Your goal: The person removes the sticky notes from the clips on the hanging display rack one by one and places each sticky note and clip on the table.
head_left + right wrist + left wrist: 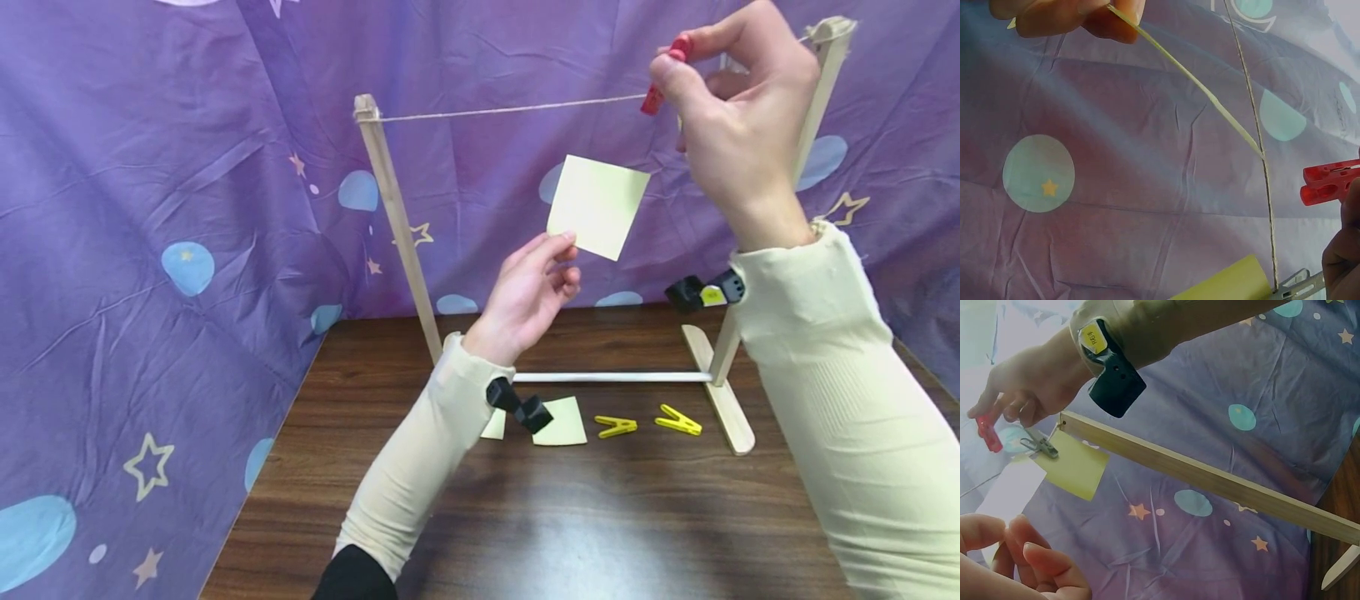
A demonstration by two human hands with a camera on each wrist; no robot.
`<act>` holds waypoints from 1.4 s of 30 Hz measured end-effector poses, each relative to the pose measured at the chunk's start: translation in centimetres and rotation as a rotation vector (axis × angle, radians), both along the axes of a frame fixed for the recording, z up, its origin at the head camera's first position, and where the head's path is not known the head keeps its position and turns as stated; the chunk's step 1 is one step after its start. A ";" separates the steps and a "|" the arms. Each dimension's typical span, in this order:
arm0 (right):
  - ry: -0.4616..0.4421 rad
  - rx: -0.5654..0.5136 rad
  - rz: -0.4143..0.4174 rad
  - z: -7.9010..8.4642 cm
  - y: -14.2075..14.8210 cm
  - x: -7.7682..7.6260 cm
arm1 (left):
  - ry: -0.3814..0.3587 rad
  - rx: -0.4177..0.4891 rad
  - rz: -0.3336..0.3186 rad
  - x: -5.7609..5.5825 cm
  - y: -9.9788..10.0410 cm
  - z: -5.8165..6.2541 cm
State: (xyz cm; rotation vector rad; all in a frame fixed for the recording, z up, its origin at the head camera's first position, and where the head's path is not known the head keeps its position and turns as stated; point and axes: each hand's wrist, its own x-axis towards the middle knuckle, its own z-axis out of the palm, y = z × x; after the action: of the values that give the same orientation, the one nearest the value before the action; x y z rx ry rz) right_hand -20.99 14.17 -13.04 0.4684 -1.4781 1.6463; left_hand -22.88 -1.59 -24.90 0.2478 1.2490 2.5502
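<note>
Near the string (510, 108), hands (531, 287) (750, 125) pinch paper (600, 204) and red clothespin (652, 100).

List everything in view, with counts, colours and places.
Wooden table: one, brown, below
Patterned cloth: one, purple, behind
Wooden frame: one, pale, on table
Thin string: one, beige, between posts
Straight rod: one, white, low across frame
Square paper note: one, pale yellow, left hand
Square paper notes: two visible, pale yellow, table
Square hanging note: one, yellow, near right post
Small clip: one, grey, on string
Plastic clothespins: two, yellow, table
Plastic clothespin: one, red, right hand
Dark fabric: one, black, left arm
Cameras: two, black, wrists
Sleeves: two, cream, forearms
Hands: two, bare, raised
</note>
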 end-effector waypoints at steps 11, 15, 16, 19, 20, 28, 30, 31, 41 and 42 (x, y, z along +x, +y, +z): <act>0.057 -0.019 0.006 -0.4 0.6 0.5 | 0.001 -0.006 -0.004 0.3 -0.2 -0.1; 0.100 0.071 -0.117 -1.0 1.0 0.5 | 0.011 -0.016 -0.005 0.4 -0.2 -0.2; 0.103 0.109 -0.164 -1.2 1.0 0.6 | 0.018 -0.021 -0.004 0.5 -0.2 -0.2; 0.088 0.143 -0.224 -1.6 1.1 0.8 | 0.050 -0.056 0.003 0.7 -0.2 -0.4; 0.087 0.160 -0.243 -1.7 1.2 0.9 | 0.061 -0.068 0.007 0.8 -0.2 -0.4; 0.072 0.122 -0.214 -2.6 1.4 1.3 | 0.111 -0.192 -0.053 1.4 -1.0 -1.3; 0.073 0.107 -0.198 -2.8 1.4 1.3 | 0.133 -0.230 -0.103 1.7 -1.3 -1.6; 0.079 0.098 -0.189 -2.9 1.4 1.3 | 0.148 -0.251 -0.131 1.8 -1.4 -1.9; 0.136 0.098 -0.181 -3.5 1.3 2.0 | 0.313 -0.457 -0.282 2.9 -2.4 -3.8; 0.141 0.086 -0.169 -3.5 1.3 2.1 | 0.321 -0.472 -0.284 3.0 -2.5 -4.0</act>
State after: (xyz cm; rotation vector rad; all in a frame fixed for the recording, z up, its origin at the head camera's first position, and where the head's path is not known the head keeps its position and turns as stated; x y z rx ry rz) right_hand -18.91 15.45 -16.58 0.4828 -1.4465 1.3943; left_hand -19.90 -4.09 -28.90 0.6895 1.7434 1.9602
